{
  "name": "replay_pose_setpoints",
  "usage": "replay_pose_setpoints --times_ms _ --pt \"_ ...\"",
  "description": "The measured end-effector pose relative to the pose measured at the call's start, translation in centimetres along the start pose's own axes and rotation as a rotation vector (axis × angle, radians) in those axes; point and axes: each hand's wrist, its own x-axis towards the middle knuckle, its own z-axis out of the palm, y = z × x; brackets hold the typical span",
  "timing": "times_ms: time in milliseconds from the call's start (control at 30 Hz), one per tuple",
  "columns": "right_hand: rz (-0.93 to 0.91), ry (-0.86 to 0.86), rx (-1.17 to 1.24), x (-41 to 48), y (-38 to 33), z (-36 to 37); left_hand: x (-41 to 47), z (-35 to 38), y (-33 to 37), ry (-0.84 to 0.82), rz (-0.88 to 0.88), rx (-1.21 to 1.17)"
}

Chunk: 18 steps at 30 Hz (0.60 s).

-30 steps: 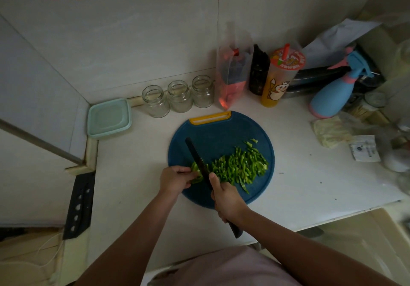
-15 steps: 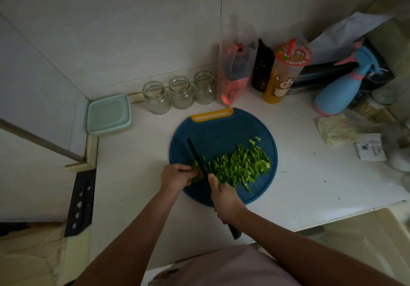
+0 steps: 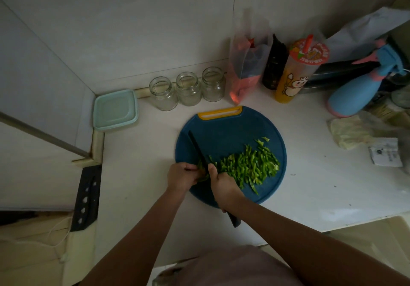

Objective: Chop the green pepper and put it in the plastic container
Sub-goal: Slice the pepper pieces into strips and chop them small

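One white counter (image 3: 310, 185) holds a round blue board (image 3: 230, 134). Well apart from it, in the left corner, sits the pale green plastic container (image 3: 115, 109). A pile of cut green pepper (image 3: 248, 165) lies on the board's right side. The right hand (image 3: 224, 185) is curled round a black knife (image 3: 196, 145). The left hand (image 3: 180, 175) pinches a small uncut pepper bit (image 3: 201, 171) against the blade.

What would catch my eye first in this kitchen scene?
First, the bright green pepper pile on the round blue board, mid-counter. At its left edge the right hand grips a black knife while the left hand holds the uncut piece. A teal container sits in the far-left corner.
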Motion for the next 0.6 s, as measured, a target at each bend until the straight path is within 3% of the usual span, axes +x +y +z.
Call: replay_pose_setpoints --times_ms 200,367,600 --pt "0.036 0.010 0.179 0.5 0.9 -0.1 -0.8 -0.5 0.3 -0.076 0.020 -0.101" --pt "0.109 -0.040 0.436 -1.1 3.4 -0.4 -1.1 -0.5 -0.7 -0.001 0.090 -0.095" --pt "-0.032 -0.005 0.459 -2.5 3.8 -0.6 -1.0 -0.4 -0.4 0.010 0.085 -0.060"
